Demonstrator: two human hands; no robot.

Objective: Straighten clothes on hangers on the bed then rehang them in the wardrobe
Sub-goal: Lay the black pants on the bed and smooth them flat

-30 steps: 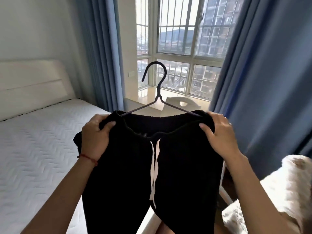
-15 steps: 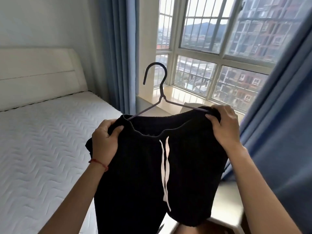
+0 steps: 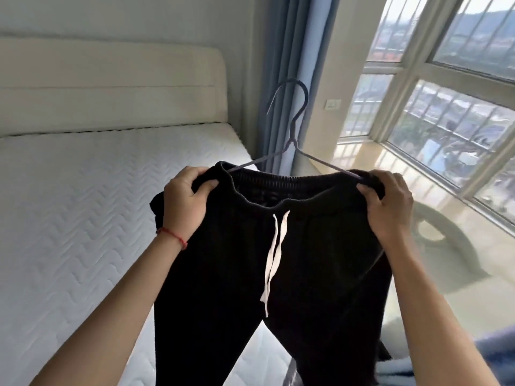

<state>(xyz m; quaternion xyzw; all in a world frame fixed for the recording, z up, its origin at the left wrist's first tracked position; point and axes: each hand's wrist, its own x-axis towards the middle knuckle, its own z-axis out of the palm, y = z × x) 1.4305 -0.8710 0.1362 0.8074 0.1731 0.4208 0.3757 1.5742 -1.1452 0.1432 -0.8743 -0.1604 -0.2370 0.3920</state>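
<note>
My left hand point(image 3: 182, 203) and right hand point(image 3: 388, 201) grip the trousers point(image 3: 250, 274) at the waistband, fingers curled, hanger point(image 3: 289, 151) between them; straightening on the bed point(image 3: 69, 218) and rehanging remain.

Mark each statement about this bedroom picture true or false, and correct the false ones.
1. Both hands grip the waistband of the black trousers. True: the left hand holds one end and the right hand the other.
2. The hanger hangs on a wardrobe rail. False: its hook is free in the air, and no wardrobe is in view.
3. The trousers have a white drawstring. True.
4. The trousers lie flat on the mattress. False: they are held up, with the legs hanging down.
5. A red cord is on the right wrist. False: the red cord is on the left wrist.
</note>
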